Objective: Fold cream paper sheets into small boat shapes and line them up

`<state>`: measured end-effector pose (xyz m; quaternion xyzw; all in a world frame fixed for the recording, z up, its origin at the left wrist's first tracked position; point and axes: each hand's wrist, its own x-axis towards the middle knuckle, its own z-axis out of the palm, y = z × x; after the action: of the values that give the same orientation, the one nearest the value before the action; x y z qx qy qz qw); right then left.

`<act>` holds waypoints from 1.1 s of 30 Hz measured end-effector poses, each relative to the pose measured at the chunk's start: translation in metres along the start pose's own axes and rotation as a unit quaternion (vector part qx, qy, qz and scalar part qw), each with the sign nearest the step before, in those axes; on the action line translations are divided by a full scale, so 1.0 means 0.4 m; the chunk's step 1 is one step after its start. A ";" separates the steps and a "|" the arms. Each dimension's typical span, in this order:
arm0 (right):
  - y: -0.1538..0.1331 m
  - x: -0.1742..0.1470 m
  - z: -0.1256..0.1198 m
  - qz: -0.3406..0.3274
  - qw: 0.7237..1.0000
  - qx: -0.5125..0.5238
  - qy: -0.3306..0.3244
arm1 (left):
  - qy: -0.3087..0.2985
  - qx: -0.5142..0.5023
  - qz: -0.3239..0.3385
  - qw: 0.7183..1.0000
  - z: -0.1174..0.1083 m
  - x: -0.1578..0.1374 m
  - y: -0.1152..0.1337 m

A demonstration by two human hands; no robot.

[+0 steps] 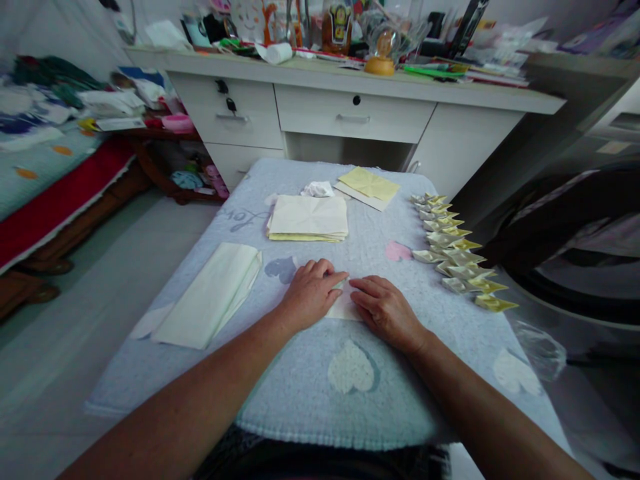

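Observation:
A small pale sheet of paper (pixel 344 308) lies on the cloth-covered table in front of me, its upper part folded and partly hidden by my fingers. My left hand (pixel 311 295) is closed at its left side, the fingers curled and the thumb and forefinger pressing along the upper edge. From the right, my right hand (pixel 387 310) has its fingers drawn together on the paper's right edge. Just beyond is a stack of cream and yellow paper (pixel 309 215). Folded paper boats (pixel 453 252) stand in rows on the right.
A long folded bundle of white paper (pixel 213 293) lies at the left. Behind the stack are a crumpled white tissue (pixel 318 189) and yellow sheets (pixel 370 183). A white desk (pixel 355 110) crowded with bottles and odds and ends borders the far side; a bed (pixel 50 167) is left.

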<state>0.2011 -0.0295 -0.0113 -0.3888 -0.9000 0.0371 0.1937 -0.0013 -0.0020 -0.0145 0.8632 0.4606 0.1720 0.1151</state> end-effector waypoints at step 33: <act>-0.015 0.004 -0.011 0.017 1.000 0.020 -0.015 | -0.012 0.015 0.006 1.000 -0.005 -0.002 0.008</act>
<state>0.1977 -0.0327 -0.0056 -0.3993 -0.8952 0.0638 0.1874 0.0001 -0.0044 -0.0117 0.8694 0.4568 0.1550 0.1068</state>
